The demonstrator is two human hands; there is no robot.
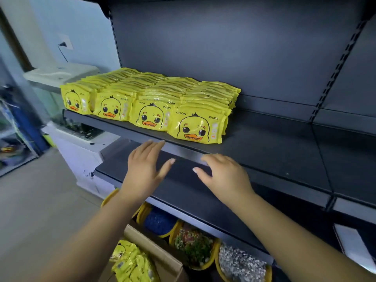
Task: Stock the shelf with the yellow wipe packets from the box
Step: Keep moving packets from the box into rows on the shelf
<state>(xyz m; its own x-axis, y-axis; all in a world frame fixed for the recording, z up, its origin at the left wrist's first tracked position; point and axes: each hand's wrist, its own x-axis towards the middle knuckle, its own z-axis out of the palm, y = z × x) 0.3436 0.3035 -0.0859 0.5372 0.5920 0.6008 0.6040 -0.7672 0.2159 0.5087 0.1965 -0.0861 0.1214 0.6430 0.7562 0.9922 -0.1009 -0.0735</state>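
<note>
Head view: a dark shelf with yellow wipe packets standing on its left part.
Packets on shelf: four rows side by side, each row going back toward the dark back wall. The packets stand up and press against each other.
Look: bright yellow and shiny, with a cartoon duck face, big black eyes, an orange beak and a small black tuft on top.
Writing: "ckak" in white at the top left of the front packet. Small Chinese letters sit at its top right, too small to read for sure.
Box: a brown cardboard box sits low, below the shelves. More yellow packets lie loose inside it.
Left hand: fingers straight and spread, holding nothing, in front of the shelf edge.
Right hand: fingers loose and a little bent, holding nothing, just beside the left hand and under the front packet.
Lower shelf: dark, under both hands.
Bowls: yellow-rimmed bowls of blue, mixed and grey bits sit beside the box.
</note>
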